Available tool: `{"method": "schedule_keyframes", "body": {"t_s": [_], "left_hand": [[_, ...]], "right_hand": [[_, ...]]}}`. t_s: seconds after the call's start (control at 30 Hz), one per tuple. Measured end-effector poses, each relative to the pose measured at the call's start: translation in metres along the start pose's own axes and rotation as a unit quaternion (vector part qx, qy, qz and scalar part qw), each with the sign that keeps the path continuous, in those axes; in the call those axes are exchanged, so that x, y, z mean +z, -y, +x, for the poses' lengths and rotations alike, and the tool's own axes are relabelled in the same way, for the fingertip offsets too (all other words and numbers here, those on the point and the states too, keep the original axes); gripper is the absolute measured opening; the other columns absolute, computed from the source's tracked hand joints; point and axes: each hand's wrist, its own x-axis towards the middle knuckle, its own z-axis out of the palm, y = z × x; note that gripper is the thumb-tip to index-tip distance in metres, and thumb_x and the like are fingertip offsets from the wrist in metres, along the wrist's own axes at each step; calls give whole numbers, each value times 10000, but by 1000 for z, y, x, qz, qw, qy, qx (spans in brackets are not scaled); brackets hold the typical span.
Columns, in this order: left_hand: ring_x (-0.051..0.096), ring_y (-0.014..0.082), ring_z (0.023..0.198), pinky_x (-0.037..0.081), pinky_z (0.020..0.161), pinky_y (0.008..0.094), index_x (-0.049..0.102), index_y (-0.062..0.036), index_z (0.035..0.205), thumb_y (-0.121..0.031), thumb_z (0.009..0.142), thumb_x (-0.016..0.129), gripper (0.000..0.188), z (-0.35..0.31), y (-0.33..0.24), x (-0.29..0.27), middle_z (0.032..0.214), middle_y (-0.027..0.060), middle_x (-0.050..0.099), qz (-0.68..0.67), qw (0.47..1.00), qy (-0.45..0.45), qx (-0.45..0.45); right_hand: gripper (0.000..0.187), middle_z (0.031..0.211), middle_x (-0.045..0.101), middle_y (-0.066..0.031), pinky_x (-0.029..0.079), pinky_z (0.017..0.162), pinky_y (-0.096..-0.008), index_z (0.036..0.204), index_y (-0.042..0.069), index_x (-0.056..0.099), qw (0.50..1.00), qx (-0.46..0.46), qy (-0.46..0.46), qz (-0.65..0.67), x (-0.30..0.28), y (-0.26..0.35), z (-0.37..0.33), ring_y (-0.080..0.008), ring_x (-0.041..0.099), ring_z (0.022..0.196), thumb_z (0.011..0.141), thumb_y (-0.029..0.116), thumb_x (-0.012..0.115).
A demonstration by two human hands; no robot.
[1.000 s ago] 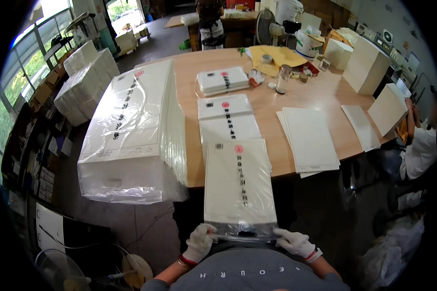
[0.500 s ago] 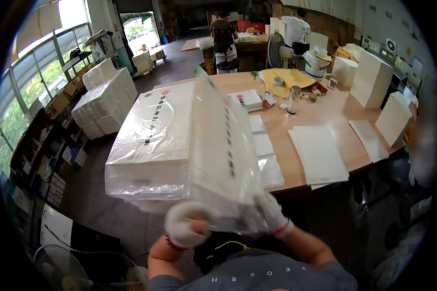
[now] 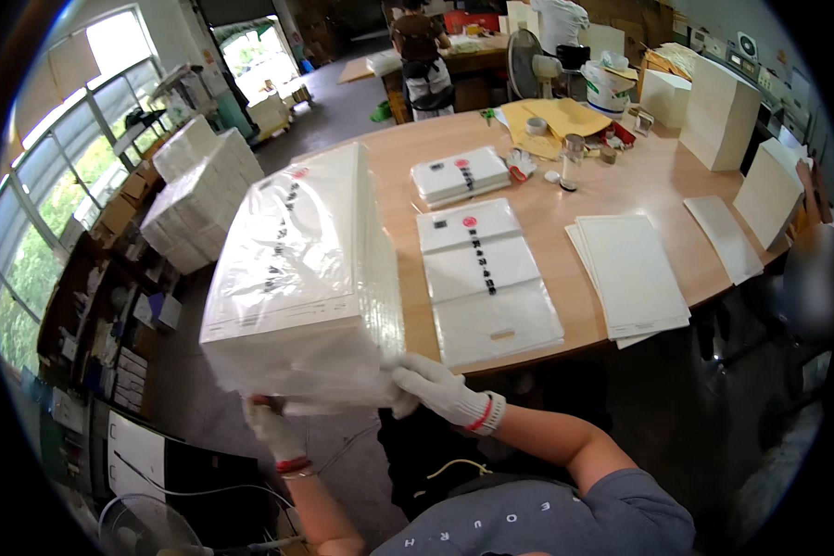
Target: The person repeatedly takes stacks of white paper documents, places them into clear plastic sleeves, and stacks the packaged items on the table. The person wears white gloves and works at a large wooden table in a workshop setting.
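Note:
A tall stack of clear plastic bags (image 3: 296,250) with white printed sheets inside stands at the left end of the table. My left hand (image 3: 276,431), in a white glove, is closed at the stack's lower near edge, its fingertips partly hidden. Gloved likewise, my right hand (image 3: 440,389) has its fingers closed on the bag edges at the near right corner of the stack. To the right of the stack lies a flat clear plastic bag (image 3: 491,278) with a handle slot and dark print.
Beyond the flat bag sit a smaller pile of bags (image 3: 459,176), a glass jar (image 3: 573,162) and yellow paper (image 3: 561,120). White sheets (image 3: 630,278) lie to the right, near upright paper blocks (image 3: 718,111). A fan (image 3: 528,69) and other people are farther back.
The bag held up beside the stack has swung left and down onto it. My left hand moved left along the near edge; my right hand moved left to the corner. The flat bag is now uncovered.

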Motion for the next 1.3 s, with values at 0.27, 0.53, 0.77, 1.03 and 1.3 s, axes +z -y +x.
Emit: {"method": "schedule_keyframes", "body": {"t_s": [0.27, 0.53, 0.77, 1.03, 1.3], "left_hand": [[584, 307, 825, 477, 724, 360, 575, -25, 835, -34, 694, 620, 148, -159, 145, 82, 878, 141, 587, 288, 762, 572, 96], [380, 331, 1145, 343, 949, 459, 602, -53, 969, -253, 758, 615, 291, -178, 203, 247, 1062, 92, 565, 519, 617, 564, 178], [590, 325, 720, 453, 652, 395, 560, -22, 832, -254, 870, 507, 242, -146, 178, 279, 736, 190, 591, 401, 677, 617, 28], [576, 173, 631, 471, 603, 307, 546, -43, 865, -168, 893, 503, 135, -121, 224, 274, 687, 72, 593, 95, 861, 478, -149], [539, 82, 671, 442, 605, 225, 529, -28, 1042, -117, 909, 483, 167, -132, 180, 299, 852, 58, 655, 216, 794, 528, -210]], "right_hand": [[340, 869, 586, -72, 514, 626, -249, 1201, 18, 488, 953, 215, -209, -34, -106, -76, -115, -115, 572, 689, 936, 230, 492], [359, 930, 584, -111, 544, 697, -321, 1211, -1, 471, 930, 199, -310, 4, -146, -76, -151, -161, 595, 737, 928, 218, 488], [365, 874, 559, -56, 499, 690, -288, 1186, -10, 489, 944, 137, -292, -73, -212, -70, -94, -126, 560, 765, 902, 212, 544], [325, 995, 587, -110, 454, 809, -376, 1002, 3, 593, 869, 47, -361, -336, -240, -21, -13, -246, 566, 968, 783, 232, 666], [357, 1092, 545, -187, 436, 851, -411, 955, 2, 557, 613, -352, -372, -602, -202, -8, -41, -295, 519, 1032, 636, -4, 717]]}}
